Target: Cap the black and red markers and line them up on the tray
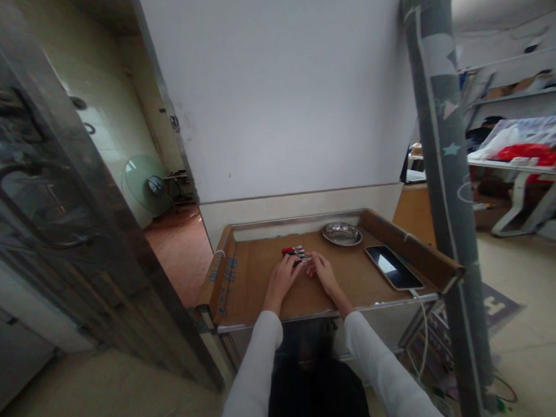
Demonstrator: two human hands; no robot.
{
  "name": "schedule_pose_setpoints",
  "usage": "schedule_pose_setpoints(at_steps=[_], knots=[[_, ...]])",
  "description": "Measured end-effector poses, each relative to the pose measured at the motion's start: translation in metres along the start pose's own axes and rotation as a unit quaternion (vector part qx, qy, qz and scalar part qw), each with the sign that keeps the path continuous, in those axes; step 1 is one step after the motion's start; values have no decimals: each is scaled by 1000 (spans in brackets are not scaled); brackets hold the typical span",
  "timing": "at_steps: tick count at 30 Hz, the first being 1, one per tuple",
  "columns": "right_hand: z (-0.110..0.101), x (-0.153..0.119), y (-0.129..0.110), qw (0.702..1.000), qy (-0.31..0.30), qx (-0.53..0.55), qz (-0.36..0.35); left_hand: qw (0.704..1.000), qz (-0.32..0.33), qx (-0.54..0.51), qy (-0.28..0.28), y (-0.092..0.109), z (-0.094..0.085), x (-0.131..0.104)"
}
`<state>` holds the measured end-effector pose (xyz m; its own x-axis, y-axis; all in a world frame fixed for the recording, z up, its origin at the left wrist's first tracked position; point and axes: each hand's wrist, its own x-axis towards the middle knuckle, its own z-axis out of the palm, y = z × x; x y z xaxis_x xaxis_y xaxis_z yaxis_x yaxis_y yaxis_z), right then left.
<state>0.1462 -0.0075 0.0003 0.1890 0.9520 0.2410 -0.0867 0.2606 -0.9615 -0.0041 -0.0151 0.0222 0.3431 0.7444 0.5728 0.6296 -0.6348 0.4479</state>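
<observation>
White sleeves (pixel 254 369) lay nearest us; slim red-and-dark pieces (pixel 290 251), axes nine-to-three, lay at one o'clock from our nearer left hand (pixel 282 276), ten from our right hand (pixel 324 273); whether either's fingers clamped anything, we could not tell.

One cardboard-lined tabletop (pixel 257 271) carries one metal bowl (pixel 342 234), one phone (pixel 393 267) with one white cable (pixel 424 331), and several slim pieces (pixel 289 250), too small to count surely. Two white sleeves (pixel 252 369), one door (pixel 98 204) with one curved handle (pixel 4 215), and one patterned column (pixel 445 140) also show.
</observation>
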Motion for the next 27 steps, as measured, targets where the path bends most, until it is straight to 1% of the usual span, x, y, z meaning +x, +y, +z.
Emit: schedule_pose_setpoints(at_steps=[2,4,7,11,14,17,21,27], knots=[[-4,1,-1,999,-33,21,21,1000,15,-9,-20,3,-1,-1],[-8,1,-1,997,-53,41,37,1000,13,-22,-14,4,-2,-2],[-14,0,-3,991,-72,92,63,999,3,-48,18,2,-2,-1],[-17,-4,-7,975,-128,147,112,995,-10,-72,65,-1,2,-1],[-16,-6,-8,964,-155,168,138,993,-14,-79,86,-3,3,-1],[-15,-5,-8,963,-151,176,137,991,-21,-84,101,-3,2,-3],[-13,-4,-8,966,-123,191,119,986,-50,-92,127,-2,0,-3],[-12,-4,-8,965,-91,219,113,977,-63,-116,167,-5,0,-1]])
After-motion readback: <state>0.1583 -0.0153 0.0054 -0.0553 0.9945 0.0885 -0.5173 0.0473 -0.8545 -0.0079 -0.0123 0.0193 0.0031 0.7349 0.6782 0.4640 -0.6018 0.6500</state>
